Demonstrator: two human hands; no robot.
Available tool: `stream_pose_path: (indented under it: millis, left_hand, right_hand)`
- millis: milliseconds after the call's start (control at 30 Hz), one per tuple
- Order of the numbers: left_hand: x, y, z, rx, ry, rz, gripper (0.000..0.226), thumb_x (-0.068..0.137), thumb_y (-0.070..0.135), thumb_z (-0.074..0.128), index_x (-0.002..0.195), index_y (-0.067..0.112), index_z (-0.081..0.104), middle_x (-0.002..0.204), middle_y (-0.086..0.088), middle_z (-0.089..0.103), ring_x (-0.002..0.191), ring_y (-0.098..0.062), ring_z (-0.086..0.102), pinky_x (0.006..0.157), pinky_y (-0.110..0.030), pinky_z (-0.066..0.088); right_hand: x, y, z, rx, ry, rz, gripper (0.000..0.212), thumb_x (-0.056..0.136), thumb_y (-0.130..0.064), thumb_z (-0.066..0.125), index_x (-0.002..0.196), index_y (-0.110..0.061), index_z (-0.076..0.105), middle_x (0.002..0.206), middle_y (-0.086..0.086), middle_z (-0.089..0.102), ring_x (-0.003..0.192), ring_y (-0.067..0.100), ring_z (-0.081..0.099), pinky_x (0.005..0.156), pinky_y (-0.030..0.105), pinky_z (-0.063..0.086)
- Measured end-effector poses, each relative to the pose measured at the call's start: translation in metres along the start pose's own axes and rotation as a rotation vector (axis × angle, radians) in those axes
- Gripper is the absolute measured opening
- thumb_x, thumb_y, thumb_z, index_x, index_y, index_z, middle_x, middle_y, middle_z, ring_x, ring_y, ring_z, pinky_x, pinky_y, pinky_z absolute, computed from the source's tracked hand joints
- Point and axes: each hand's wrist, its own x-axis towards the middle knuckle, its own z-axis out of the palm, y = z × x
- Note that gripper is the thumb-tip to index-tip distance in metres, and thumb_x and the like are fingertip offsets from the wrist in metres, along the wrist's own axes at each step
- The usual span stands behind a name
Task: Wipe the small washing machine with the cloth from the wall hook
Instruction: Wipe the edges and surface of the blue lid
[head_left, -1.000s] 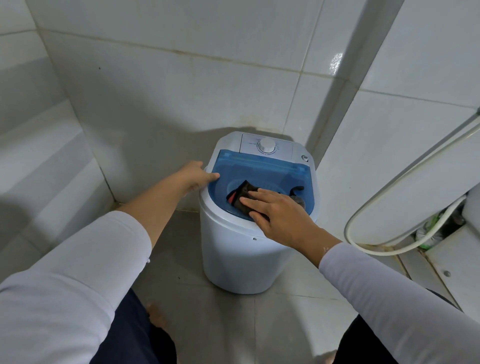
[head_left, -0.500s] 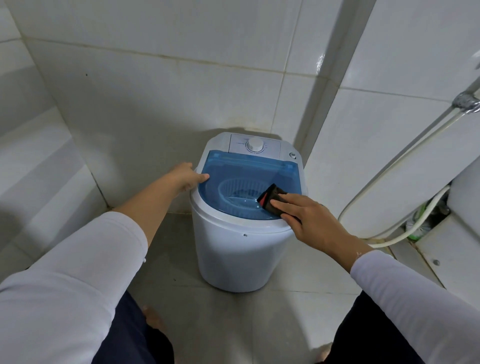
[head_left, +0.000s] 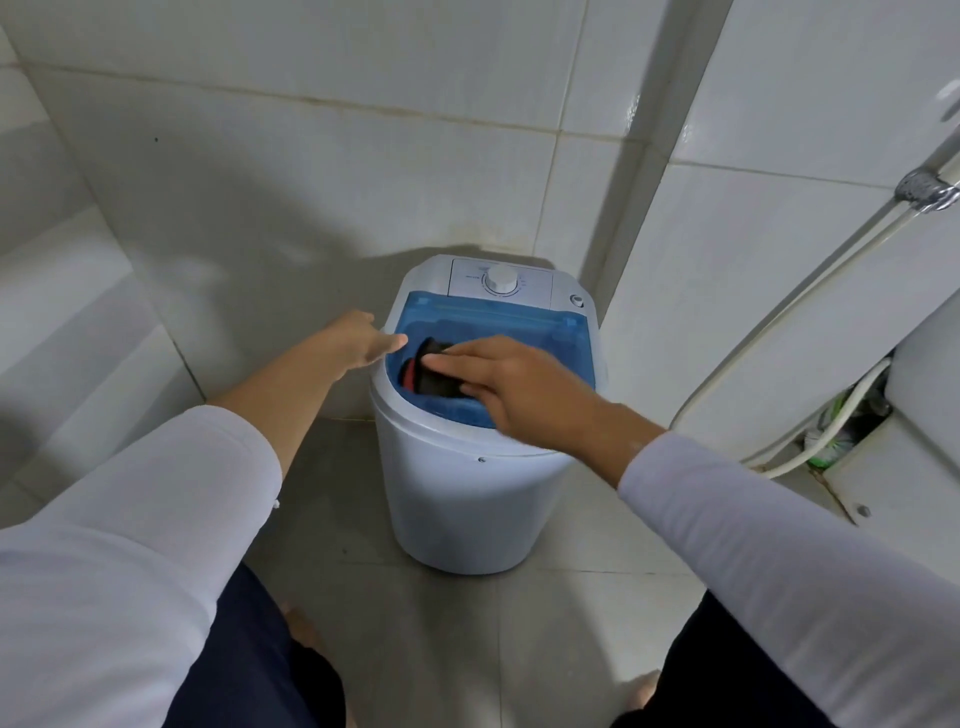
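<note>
A small white washing machine stands on the tiled floor in the corner, with a see-through blue lid and a white dial at the back. My right hand presses a dark cloth with a red edge flat onto the left half of the lid. My left hand rests on the machine's left rim, fingers stretched out, holding nothing.
Tiled walls close in behind and on both sides. A white hose hangs from a chrome fitting on the right wall. A white fixture and a green-bristled brush sit at the right. My bare feet are on the floor.
My right hand has slid the cloth from the lid's right front edge across to its left half. My left hand has stayed on the left rim.
</note>
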Motion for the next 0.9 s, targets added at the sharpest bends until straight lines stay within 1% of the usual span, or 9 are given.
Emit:
stream_pose_path:
  millis: [100, 167, 233, 400, 533, 667, 733, 867, 900]
  left_hand:
    - [-0.003, -0.003, 0.0, -0.032, -0.024, 0.018, 0.068, 0.084, 0.039, 0.066, 0.136, 0.001, 0.045, 0.137, -0.019, 0.051, 0.124, -0.035, 0.049, 0.102, -0.042, 0.039]
    - [-0.005, -0.004, 0.002, -0.046, -0.049, 0.038, 0.064, 0.084, 0.04, 0.066, 0.134, 0.004, 0.049, 0.133, -0.015, 0.055, 0.119, -0.032, 0.053, 0.1, -0.04, 0.043]
    - [-0.007, -0.005, 0.003, -0.059, -0.061, 0.046, 0.06, 0.085, 0.04, 0.064, 0.133, 0.006, 0.05, 0.129, -0.012, 0.057, 0.115, -0.029, 0.055, 0.098, -0.039, 0.044]
    - [-0.009, -0.007, 0.001, -0.139, -0.106, 0.032, 0.073, 0.08, 0.042, 0.069, 0.139, 0.008, 0.044, 0.137, -0.011, 0.053, 0.122, -0.03, 0.052, 0.106, -0.045, 0.04]
    - [-0.013, -0.005, 0.001, -0.144, -0.1, 0.021, 0.069, 0.084, 0.04, 0.066, 0.141, 0.01, 0.042, 0.139, -0.01, 0.051, 0.124, -0.029, 0.05, 0.109, -0.045, 0.037]
    - [-0.017, 0.0, 0.004, -0.148, -0.099, 0.0, 0.062, 0.087, 0.035, 0.063, 0.141, 0.011, 0.042, 0.14, -0.009, 0.049, 0.127, -0.03, 0.048, 0.109, -0.046, 0.037]
    - [-0.017, 0.002, 0.004, -0.149, -0.09, -0.013, 0.063, 0.087, 0.034, 0.063, 0.142, 0.011, 0.04, 0.143, -0.01, 0.047, 0.13, -0.03, 0.046, 0.109, -0.047, 0.036]
    - [-0.019, 0.004, 0.006, -0.145, -0.075, -0.015, 0.063, 0.087, 0.033, 0.063, 0.142, 0.011, 0.04, 0.144, -0.01, 0.046, 0.129, -0.032, 0.046, 0.109, -0.048, 0.037]
    - [-0.02, 0.004, 0.006, -0.133, -0.069, -0.01, 0.062, 0.088, 0.033, 0.062, 0.142, 0.011, 0.04, 0.143, -0.01, 0.046, 0.129, -0.032, 0.046, 0.108, -0.048, 0.038]
  right_hand:
    - [0.015, -0.019, 0.033, -0.049, -0.094, -0.104, 0.045, 0.091, -0.008, 0.049, 0.132, -0.024, 0.05, 0.138, 0.004, 0.052, 0.117, 0.028, 0.05, 0.096, 0.045, 0.045]
    - [0.018, -0.019, 0.046, -0.129, -0.148, -0.135, 0.044, 0.088, -0.006, 0.051, 0.128, -0.024, 0.055, 0.137, 0.005, 0.054, 0.114, 0.028, 0.051, 0.09, 0.047, 0.048]
    - [0.017, -0.013, 0.048, -0.147, -0.149, -0.141, 0.041, 0.088, -0.006, 0.053, 0.125, -0.024, 0.058, 0.134, 0.004, 0.056, 0.112, 0.026, 0.051, 0.087, 0.045, 0.048]
    - [-0.005, 0.009, 0.037, -0.102, -0.114, -0.167, 0.036, 0.086, -0.007, 0.058, 0.119, -0.02, 0.064, 0.124, 0.005, 0.065, 0.101, 0.028, 0.057, 0.083, 0.044, 0.052]
    - [-0.027, 0.028, 0.024, -0.08, -0.096, -0.112, 0.034, 0.085, -0.006, 0.06, 0.116, -0.018, 0.066, 0.12, 0.007, 0.067, 0.1, 0.028, 0.06, 0.083, 0.035, 0.049]
    - [-0.047, 0.048, 0.013, -0.07, -0.088, -0.019, 0.031, 0.087, -0.009, 0.059, 0.116, -0.017, 0.066, 0.121, 0.007, 0.067, 0.101, 0.028, 0.059, 0.084, 0.033, 0.047]
    - [-0.056, 0.056, 0.01, -0.069, -0.079, 0.028, 0.03, 0.087, -0.01, 0.06, 0.116, -0.018, 0.066, 0.121, 0.007, 0.067, 0.102, 0.028, 0.059, 0.084, 0.031, 0.046]
    - [-0.064, 0.064, 0.007, -0.085, -0.084, 0.089, 0.031, 0.086, -0.011, 0.062, 0.116, -0.018, 0.066, 0.121, 0.008, 0.067, 0.104, 0.029, 0.059, 0.086, 0.037, 0.052]
    - [-0.064, 0.065, 0.004, -0.096, -0.086, 0.097, 0.031, 0.087, -0.013, 0.061, 0.117, -0.019, 0.065, 0.122, 0.007, 0.066, 0.106, 0.028, 0.058, 0.088, 0.035, 0.05]
